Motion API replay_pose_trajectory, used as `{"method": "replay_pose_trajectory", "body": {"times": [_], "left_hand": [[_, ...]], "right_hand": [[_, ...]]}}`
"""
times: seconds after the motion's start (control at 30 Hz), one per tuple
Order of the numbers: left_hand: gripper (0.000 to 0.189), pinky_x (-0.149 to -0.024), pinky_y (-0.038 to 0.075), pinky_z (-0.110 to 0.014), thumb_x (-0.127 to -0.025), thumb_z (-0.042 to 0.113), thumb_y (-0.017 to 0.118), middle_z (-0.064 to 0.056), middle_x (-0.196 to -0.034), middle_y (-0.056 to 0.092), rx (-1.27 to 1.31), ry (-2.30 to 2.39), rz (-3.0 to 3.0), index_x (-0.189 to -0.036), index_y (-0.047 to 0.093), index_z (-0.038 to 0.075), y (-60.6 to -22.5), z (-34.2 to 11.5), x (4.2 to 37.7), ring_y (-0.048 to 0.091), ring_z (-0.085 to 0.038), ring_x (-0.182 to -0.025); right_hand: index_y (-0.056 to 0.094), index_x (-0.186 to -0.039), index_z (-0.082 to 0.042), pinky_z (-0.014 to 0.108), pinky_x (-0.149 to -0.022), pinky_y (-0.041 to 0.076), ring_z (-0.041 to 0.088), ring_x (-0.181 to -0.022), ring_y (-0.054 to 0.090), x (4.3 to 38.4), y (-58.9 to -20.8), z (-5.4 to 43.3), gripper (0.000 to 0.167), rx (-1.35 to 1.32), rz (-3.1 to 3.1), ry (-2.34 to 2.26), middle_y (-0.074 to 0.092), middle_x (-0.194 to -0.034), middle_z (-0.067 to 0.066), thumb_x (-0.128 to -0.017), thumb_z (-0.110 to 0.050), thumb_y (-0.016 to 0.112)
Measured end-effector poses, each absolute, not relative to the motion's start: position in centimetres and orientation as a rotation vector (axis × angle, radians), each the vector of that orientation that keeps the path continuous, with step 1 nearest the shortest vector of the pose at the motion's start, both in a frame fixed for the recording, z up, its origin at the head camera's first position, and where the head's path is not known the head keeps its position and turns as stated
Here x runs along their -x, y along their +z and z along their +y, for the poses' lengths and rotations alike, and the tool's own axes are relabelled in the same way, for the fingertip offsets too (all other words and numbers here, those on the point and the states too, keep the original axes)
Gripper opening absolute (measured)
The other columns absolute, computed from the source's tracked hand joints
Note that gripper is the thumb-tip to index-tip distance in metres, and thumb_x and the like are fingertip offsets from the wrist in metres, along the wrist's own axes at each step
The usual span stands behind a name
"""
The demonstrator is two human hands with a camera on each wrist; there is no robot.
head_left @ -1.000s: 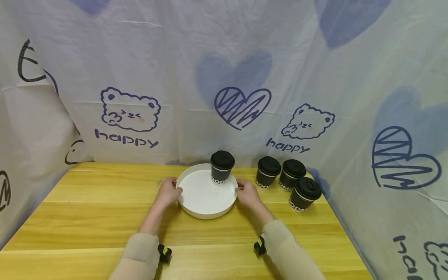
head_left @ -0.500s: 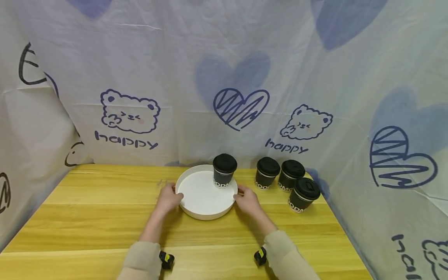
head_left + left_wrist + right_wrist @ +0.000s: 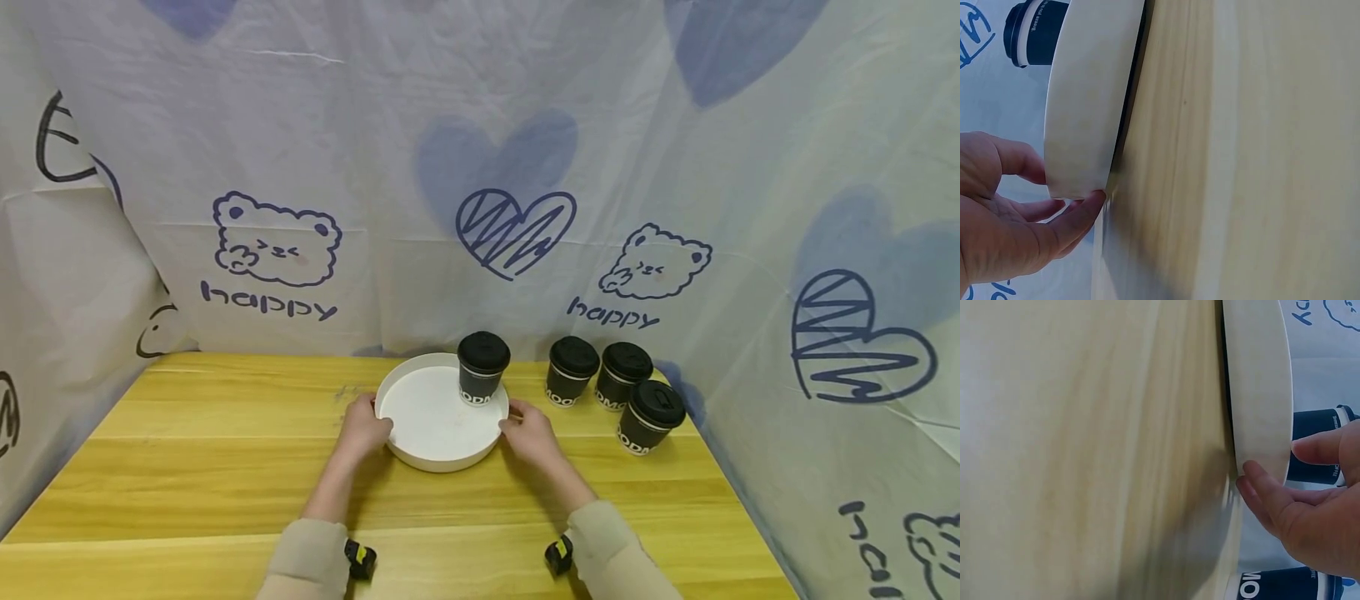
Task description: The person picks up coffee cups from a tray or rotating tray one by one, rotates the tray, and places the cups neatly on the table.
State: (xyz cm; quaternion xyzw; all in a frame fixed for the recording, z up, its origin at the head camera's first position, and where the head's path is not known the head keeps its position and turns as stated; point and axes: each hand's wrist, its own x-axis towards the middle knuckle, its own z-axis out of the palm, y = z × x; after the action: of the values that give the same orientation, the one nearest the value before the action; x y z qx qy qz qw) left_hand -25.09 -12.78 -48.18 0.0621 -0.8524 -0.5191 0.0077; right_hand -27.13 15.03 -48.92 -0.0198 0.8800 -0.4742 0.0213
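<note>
A round white tray (image 3: 435, 417) with a low rim lies in the middle of the wooden table. One black-lidded dark paper coffee cup (image 3: 480, 375) stands upright in its back right part. My left hand (image 3: 365, 427) grips the tray's left side, thumb at the rim and fingertips low on the outer wall (image 3: 1085, 112). On the opposite side my right hand (image 3: 531, 429) pinches the wall the same way, as the right wrist view shows. A dark line runs beneath the tray's lower edge in both wrist views; whether it touches the table there I cannot tell.
Several matching items stand right of the tray: one lidded cup (image 3: 572, 372) nearest my right hand, another cup (image 3: 622, 375) beside it, and a third cup (image 3: 651, 417) closer to the table's right edge. A printed cloth (image 3: 405, 275) hangs behind the table (image 3: 187, 467).
The cup has shifted slightly right and toward me within the tray. Both hands have come a little nearer and keep hold of the tray. The other cups stay put.
</note>
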Motion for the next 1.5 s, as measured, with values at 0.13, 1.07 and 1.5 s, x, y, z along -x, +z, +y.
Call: {"method": "replay_pose_trajectory", "body": {"times": [0.13,1.07,1.5], "left_hand": [[0.054,-0.099,0.054,-0.054,-0.085,-0.008,0.049,-0.042,-0.127,0.058,-0.182,-1.634,-2.658,-0.137,0.047,-0.023,-48.1,-12.8,25.2,0.058,-0.05,-0.121],[0.055,-0.104,0.05,-0.054,-0.091,-0.002,0.048,-0.04,-0.137,0.052,-0.161,-1.607,-2.73,-0.143,0.043,-0.02,-48.3,-13.4,26.6,0.054,-0.048,-0.125],[0.055,-0.105,0.049,-0.055,-0.089,-0.002,0.051,-0.042,-0.133,0.053,-0.198,-1.632,-2.706,-0.139,0.042,-0.023,-47.8,-12.7,25.0,0.055,-0.049,-0.123]], "right_hand": [[0.051,-0.144,0.012,0.048,-0.109,0.047,0.038,-0.13,0.058,27.7,-48.5,15.0,0.049,0.033,2.709,-1.503,0.06,-0.141,0.026,-0.099,-0.006,0.058],[0.052,-0.143,0.012,0.048,-0.105,0.05,0.04,-0.128,0.06,28.8,-49.3,15.0,0.05,0.104,2.752,-1.447,0.06,-0.14,0.028,-0.095,0.0,0.056],[0.051,-0.144,0.013,0.048,-0.106,0.05,0.039,-0.129,0.058,27.3,-49.1,15.2,0.052,0.083,2.718,-1.475,0.059,-0.141,0.028,-0.096,-0.003,0.06]]}}
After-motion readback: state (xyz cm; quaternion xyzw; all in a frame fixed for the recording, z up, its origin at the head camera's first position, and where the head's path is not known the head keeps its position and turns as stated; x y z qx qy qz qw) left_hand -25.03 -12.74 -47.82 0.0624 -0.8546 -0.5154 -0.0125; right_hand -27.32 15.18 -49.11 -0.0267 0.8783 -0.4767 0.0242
